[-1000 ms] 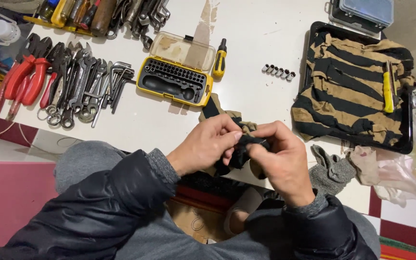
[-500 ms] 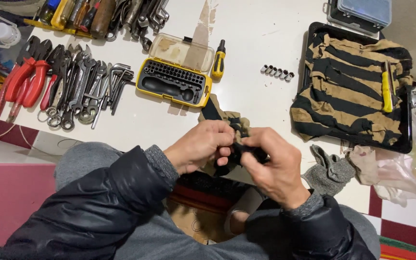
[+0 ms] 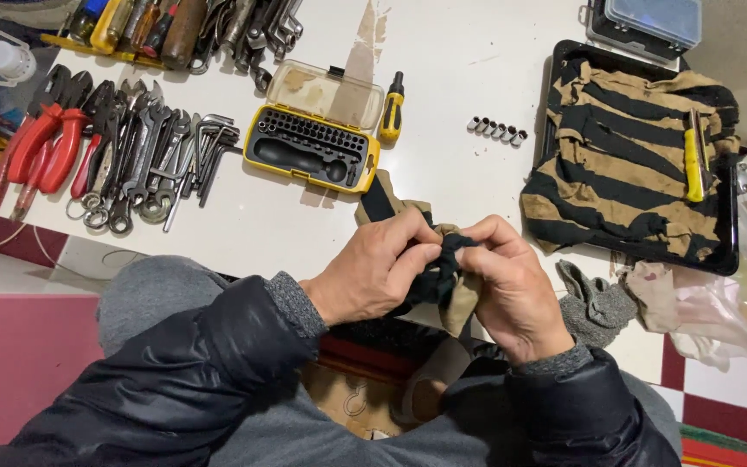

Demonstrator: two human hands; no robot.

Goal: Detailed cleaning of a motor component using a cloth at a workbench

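Yellow bit case (image 3: 313,149) (lid open), wrenches (image 3: 144,156), red pliers (image 3: 41,143), sockets (image 3: 496,131), grey glove (image 3: 596,303).

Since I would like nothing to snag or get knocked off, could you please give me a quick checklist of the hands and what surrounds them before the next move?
1. Left hand grips the black-and-tan cloth: ok.
2. Right hand grips the same cloth: ok.
3. Whether anything is wrapped inside the cloth: cannot tell.
4. Yellow bit case lies open just beyond the hands: not ok.
5. Small sockets sit in a row, apart from the hands: ok.
6. Grey glove lies clear beside the right hand: ok.
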